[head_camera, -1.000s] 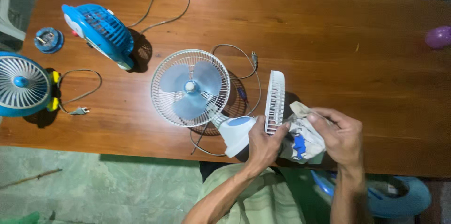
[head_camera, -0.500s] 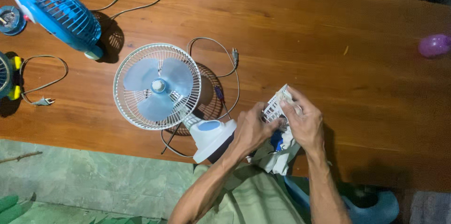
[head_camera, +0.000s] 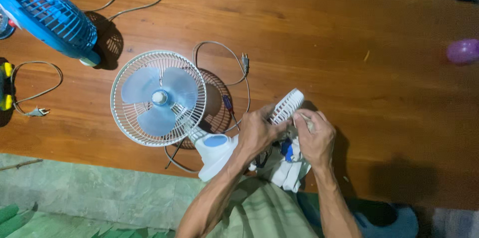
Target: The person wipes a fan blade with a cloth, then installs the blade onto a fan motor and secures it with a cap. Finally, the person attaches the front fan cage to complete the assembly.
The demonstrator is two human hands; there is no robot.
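- Left hand (head_camera: 257, 135) is gripping the white fan grille (head_camera: 286, 107), tilted above the table (head_camera: 349, 43) edge.
- Right hand (head_camera: 313, 138) is pressing a white-and-blue cloth (head_camera: 289, 168) against the grille, fingers closed on it.
- White desk fan (head_camera: 159, 99) is standing just left of the hands.

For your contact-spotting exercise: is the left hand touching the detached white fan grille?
Touching. The head view shows the left hand with its fingers closed on the white fan grille at its lower edge.

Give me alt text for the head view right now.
Both hands work at the table's near edge: the left hand holds a white fan grille while the right hand presses a white-and-blue cloth to it. A white-and-blue desk fan stands left on the wooden table.
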